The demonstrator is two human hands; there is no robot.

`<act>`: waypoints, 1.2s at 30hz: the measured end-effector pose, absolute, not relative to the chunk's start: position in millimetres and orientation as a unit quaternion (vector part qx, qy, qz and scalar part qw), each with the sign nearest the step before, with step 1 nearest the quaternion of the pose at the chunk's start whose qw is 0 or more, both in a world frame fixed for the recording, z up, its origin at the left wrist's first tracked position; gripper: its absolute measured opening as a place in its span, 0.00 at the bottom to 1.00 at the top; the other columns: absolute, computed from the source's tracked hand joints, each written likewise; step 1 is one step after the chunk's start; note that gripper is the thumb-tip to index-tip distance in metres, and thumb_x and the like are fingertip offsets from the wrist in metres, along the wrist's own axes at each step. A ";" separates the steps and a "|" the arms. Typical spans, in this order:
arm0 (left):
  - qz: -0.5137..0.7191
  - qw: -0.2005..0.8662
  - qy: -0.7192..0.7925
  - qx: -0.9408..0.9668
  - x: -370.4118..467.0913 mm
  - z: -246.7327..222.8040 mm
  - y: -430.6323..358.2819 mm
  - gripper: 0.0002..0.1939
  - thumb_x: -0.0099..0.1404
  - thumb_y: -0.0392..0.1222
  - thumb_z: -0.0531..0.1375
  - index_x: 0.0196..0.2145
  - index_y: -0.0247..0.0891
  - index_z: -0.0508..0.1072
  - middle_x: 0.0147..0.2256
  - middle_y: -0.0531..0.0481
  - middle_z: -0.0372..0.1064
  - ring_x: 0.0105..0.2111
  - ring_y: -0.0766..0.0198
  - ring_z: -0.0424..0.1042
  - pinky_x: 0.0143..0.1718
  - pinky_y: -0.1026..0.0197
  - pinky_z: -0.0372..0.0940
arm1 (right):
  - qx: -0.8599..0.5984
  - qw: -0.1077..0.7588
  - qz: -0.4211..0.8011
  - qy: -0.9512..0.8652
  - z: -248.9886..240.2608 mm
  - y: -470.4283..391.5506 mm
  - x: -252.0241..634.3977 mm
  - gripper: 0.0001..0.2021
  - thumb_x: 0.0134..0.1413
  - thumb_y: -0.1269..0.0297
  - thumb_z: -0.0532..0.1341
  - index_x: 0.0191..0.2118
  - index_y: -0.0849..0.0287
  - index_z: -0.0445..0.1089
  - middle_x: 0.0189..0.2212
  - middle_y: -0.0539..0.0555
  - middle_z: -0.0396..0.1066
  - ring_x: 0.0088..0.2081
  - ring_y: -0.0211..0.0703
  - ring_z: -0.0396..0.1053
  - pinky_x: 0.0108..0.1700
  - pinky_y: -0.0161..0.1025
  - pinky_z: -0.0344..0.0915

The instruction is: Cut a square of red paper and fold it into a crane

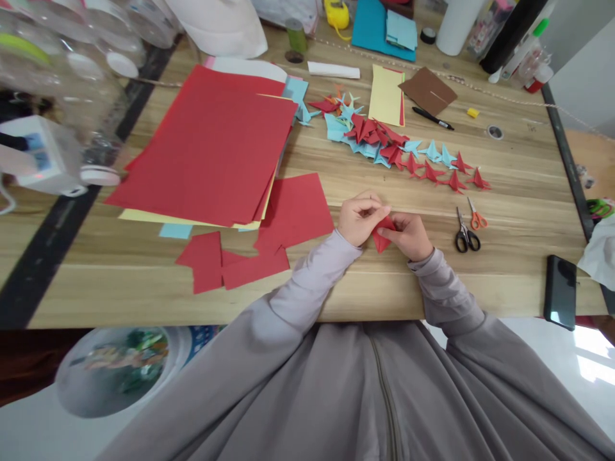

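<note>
A small folded piece of red origami paper (381, 241) is held between both hands, just above the table near its front edge. My left hand (359, 218) pinches its upper side, fingers curled over it. From the right, my right hand (410, 235) grips it with the thumb laid across the front. Part of the paper is hidden by the fingers. Beyond the hands stretches a cluster of folded red paper cranes (372, 131), mixed with light blue paper cranes (433, 152). Cut red paper pieces (302, 208) lie left of my left hand.
A large stack of red sheets (211, 147) covers the left of the table. Black-handled scissors (467, 239) and small orange scissors (477, 216) lie to the right. A phone (560, 291) rests at the right front edge. A bin (120, 368) stands below left.
</note>
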State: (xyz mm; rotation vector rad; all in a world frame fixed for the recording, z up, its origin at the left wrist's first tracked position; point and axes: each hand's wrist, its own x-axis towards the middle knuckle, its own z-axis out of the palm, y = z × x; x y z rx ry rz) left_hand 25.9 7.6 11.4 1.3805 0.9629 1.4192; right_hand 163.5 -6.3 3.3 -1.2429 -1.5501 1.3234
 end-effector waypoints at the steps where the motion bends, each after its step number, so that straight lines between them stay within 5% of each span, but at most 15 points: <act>1: 0.577 0.451 0.393 0.556 26.1 12.0 7.4 0.14 0.53 0.49 0.64 0.16 0.38 0.72 0.20 0.52 0.62 0.24 0.68 0.61 0.26 0.61 0.56 | -0.485 0.367 0.518 -0.601 3.4 -6.1 163.6 0.09 0.40 0.63 0.66 0.20 0.62 0.68 0.16 0.45 0.62 0.21 0.32 0.59 0.25 0.33 0.60; 6: 0.583 0.475 0.398 0.526 26.3 11.9 8.2 0.17 0.56 0.51 0.61 0.18 0.38 0.74 0.21 0.52 0.65 0.25 0.68 0.64 0.30 0.61 0.59 | -0.499 0.389 0.530 -0.564 5.0 -4.6 165.2 0.08 0.37 0.63 0.67 0.21 0.61 0.69 0.17 0.46 0.66 0.21 0.32 0.60 0.25 0.34 0.60; 13: 0.583 0.477 0.368 0.545 26.9 6.9 10.1 0.06 0.49 0.42 0.67 0.23 0.38 0.77 0.24 0.51 0.69 0.27 0.67 0.66 0.29 0.63 0.60 | -0.496 0.388 0.524 -0.574 2.5 -5.2 165.5 0.07 0.40 0.63 0.66 0.22 0.61 0.70 0.19 0.47 0.66 0.23 0.34 0.62 0.29 0.35 0.62; 24: 0.585 0.489 0.393 0.515 26.0 7.9 11.1 0.15 0.54 0.51 0.63 0.20 0.36 0.75 0.23 0.51 0.69 0.26 0.69 0.66 0.30 0.63 0.62 | -0.506 0.389 0.530 -0.558 4.0 -4.9 164.1 0.08 0.37 0.64 0.66 0.20 0.61 0.67 0.17 0.45 0.63 0.21 0.32 0.59 0.27 0.34 0.59; 31: 0.534 0.548 0.390 0.512 24.8 4.3 12.7 0.13 0.40 0.38 0.70 0.27 0.35 0.76 0.29 0.49 0.73 0.29 0.65 0.70 0.32 0.61 0.65 | -0.499 0.418 0.554 -0.519 6.1 -4.9 163.9 0.08 0.35 0.63 0.68 0.22 0.61 0.70 0.19 0.46 0.68 0.22 0.33 0.63 0.26 0.34 0.61; 36: 0.522 0.535 0.408 0.524 25.4 1.9 12.1 0.08 0.43 0.37 0.68 0.25 0.35 0.77 0.26 0.48 0.74 0.28 0.64 0.72 0.33 0.59 0.67 | -0.501 0.416 0.565 -0.507 4.9 -4.2 164.5 0.09 0.34 0.62 0.69 0.22 0.60 0.71 0.20 0.48 0.69 0.24 0.36 0.65 0.28 0.35 0.64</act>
